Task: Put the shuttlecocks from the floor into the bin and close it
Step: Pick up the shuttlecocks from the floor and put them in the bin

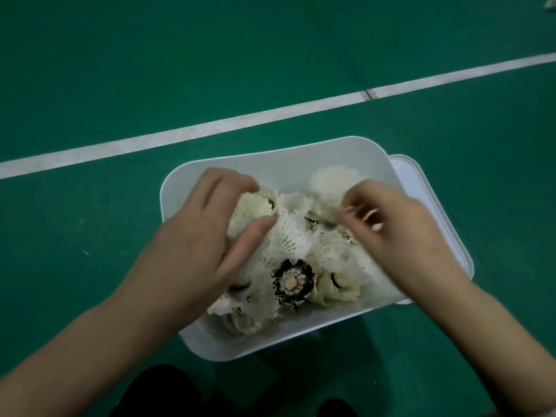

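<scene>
A white rectangular bin point(279, 161) stands open on the green floor, filled with several white shuttlecocks point(288, 233); one with a dark-rimmed cork point(292, 282) faces up. My left hand point(207, 236) lies over the pile's left side, fingers curled around a shuttlecock point(255, 206). My right hand point(400, 233) is blurred over the right side, fingers bent among the feathers; whether it grips one is unclear. The white lid point(421, 188) lies under or behind the bin's right edge.
A white court line point(210, 127) crosses the green floor beyond the bin. A pale object point(551, 3) shows at the top right corner. My dark-clothed legs point(168, 392) are at the bottom edge.
</scene>
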Motion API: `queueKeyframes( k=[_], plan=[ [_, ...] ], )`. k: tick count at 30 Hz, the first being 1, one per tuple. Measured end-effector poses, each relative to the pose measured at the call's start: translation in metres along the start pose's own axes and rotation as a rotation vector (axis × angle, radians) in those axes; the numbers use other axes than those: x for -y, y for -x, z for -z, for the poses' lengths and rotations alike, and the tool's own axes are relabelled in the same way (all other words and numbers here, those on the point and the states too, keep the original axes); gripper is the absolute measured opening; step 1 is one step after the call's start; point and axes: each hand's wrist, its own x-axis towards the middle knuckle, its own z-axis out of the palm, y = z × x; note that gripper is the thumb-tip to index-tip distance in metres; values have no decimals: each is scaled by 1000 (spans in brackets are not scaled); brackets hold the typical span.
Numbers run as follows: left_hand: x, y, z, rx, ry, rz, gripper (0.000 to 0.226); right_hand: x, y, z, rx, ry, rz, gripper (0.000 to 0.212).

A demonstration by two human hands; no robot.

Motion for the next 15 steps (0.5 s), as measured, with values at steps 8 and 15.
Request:
queueKeyframes(
  k=[8,15],
  plan=[
    [12,4,-12,19,-16,-50,14,-67,-15,-16,45,376,-270,21],
    [13,5,-15,7,-122,-135,13,-84,-16,-37,140,397,-303,21]
  ],
)
